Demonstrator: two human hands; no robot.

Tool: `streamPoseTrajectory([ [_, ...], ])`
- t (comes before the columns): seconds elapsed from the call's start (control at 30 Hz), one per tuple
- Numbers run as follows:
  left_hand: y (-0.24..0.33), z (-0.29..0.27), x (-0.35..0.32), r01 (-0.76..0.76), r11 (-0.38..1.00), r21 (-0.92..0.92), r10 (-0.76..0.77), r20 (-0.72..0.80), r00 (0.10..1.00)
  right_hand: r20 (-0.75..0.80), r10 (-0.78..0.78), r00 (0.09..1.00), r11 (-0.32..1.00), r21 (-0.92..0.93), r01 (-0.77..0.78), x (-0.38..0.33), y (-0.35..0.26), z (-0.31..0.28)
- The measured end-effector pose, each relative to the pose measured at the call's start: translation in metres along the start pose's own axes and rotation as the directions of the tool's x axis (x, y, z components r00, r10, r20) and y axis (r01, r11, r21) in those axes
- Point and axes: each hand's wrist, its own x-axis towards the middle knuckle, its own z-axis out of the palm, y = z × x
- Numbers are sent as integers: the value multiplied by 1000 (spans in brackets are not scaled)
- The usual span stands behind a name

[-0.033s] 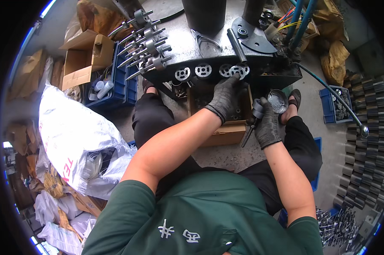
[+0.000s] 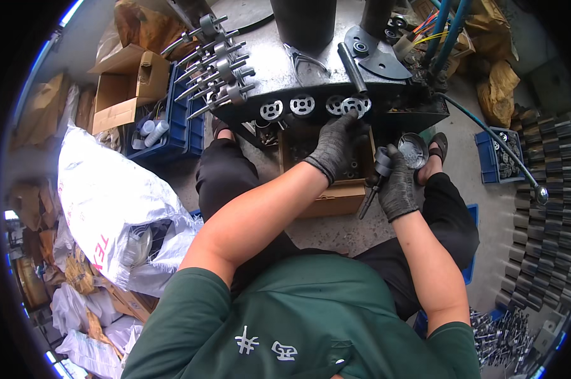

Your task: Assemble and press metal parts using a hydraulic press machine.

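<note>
My left hand (image 2: 337, 144), in a dark grey glove, is closed with its fingertips on a round slotted metal end cap (image 2: 361, 105) at the bench's front edge. More such end caps (image 2: 302, 105) stand in a row to its left. My gloved right hand (image 2: 399, 183) grips a motor rotor (image 2: 382, 163), a shaft with a thick grey core, tilted with its thin end pointing down toward me. Just beyond those fingers is a shallow round metal dish (image 2: 413, 150); whether they touch it I cannot tell.
Several rotors (image 2: 225, 69) stand in a cluster on the metal bench (image 2: 266, 60), with pliers (image 2: 301, 62) and a metal rod (image 2: 352, 67) nearby. Below is an open cardboard box (image 2: 333, 205). Blue crates, a white sack (image 2: 112, 196) and stacked metal cylinders (image 2: 550, 215) surround me.
</note>
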Motion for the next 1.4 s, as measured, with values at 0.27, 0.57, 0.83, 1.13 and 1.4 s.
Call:
streamPoseTrajectory([
  [0.27,-3,5,-60,77,757,649,-214,135,967,128,-48,991,974,-212,75,0,0,-14],
  [0.57,34,-22,-72,58,594,802,-384,220,897,669,-118,734,460,-618,637,-17,-2,-11],
  [0.83,35,-41,-91,4,497,868,-384,216,898,762,-45,646,98,-641,762,-23,14,3],
  [1.13,21,-68,-84,-92,333,939,-212,169,962,700,29,713,-5,-713,701,-21,32,11],
  [1.4,22,-40,-95,-214,-48,976,16,215,977,651,-2,759,-30,-758,651,-14,31,11],
])
